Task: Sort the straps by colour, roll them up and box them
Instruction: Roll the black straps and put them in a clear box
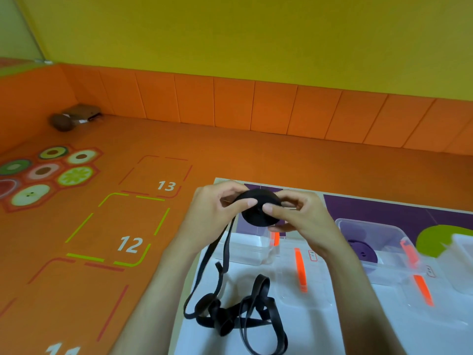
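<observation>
A black strap roll is held up above the white table between both hands. My left hand pinches its left rim with thumb and fingers. My right hand pinches its face and right side. The loose black strap hangs from the roll and lies in a tangled heap on the table near the front. A purple strap roll sits inside a clear plastic box to the right. Another clear box stands just under my hands.
Clear lids with orange clips lie on the table between the boxes. A third clear container shows at the right edge, on a green patch. The orange floor with numbered squares spreads to the left.
</observation>
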